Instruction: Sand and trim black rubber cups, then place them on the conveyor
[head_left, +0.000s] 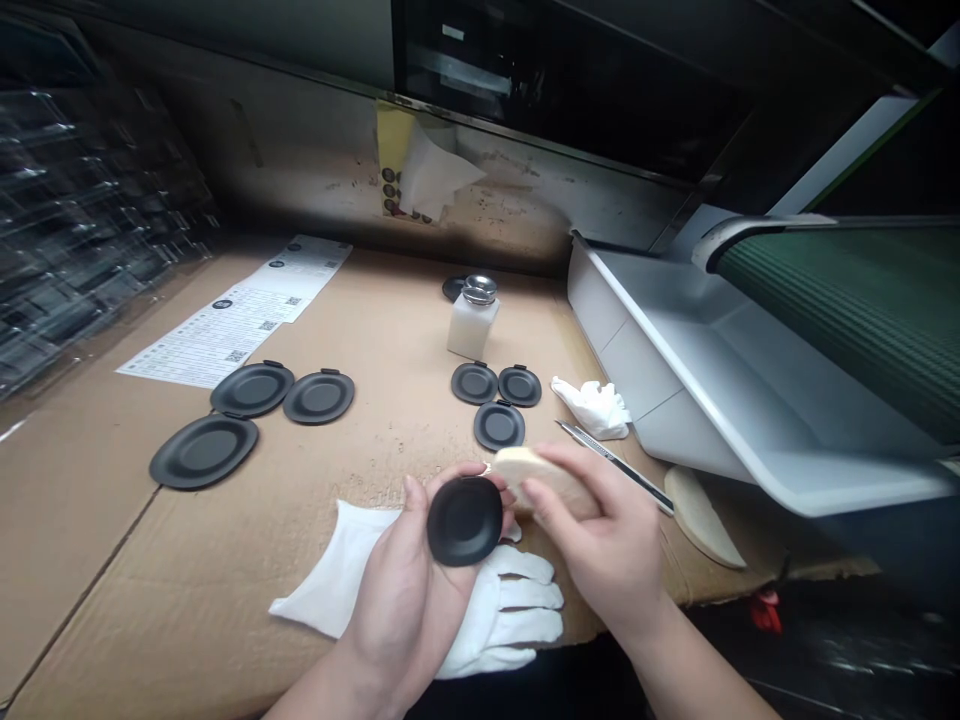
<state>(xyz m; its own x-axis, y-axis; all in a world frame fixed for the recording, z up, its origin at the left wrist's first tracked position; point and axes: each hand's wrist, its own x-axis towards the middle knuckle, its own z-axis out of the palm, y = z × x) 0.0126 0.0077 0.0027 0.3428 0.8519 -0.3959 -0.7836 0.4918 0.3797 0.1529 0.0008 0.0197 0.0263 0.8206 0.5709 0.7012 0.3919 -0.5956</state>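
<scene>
In my left hand [405, 600] lies a small black rounded lid-like piece [465, 521], its recessed face turned up and the fingers curled round its edge. My right hand [611, 525] pinches a cream-coloured pad [547, 482], probably sponge or felt, at the far right edge of that piece; whether they touch I cannot tell. Beneath my hands are a white cloth [345, 570] and a white glove [510, 610]. Similar black pieces [499, 426] form a group of three just beyond, and three larger-looking ones [204, 452] lie to the left.
A white pump bottle [472, 325] stands at the back. To the right are a crumpled white cloth [596, 405], a utility knife [615, 465], a second cream pad [701, 515] and a grey bin [675, 390]. Printed sheets [232, 320] lie at the left on the cardboard, near stacked clear trays [90, 200].
</scene>
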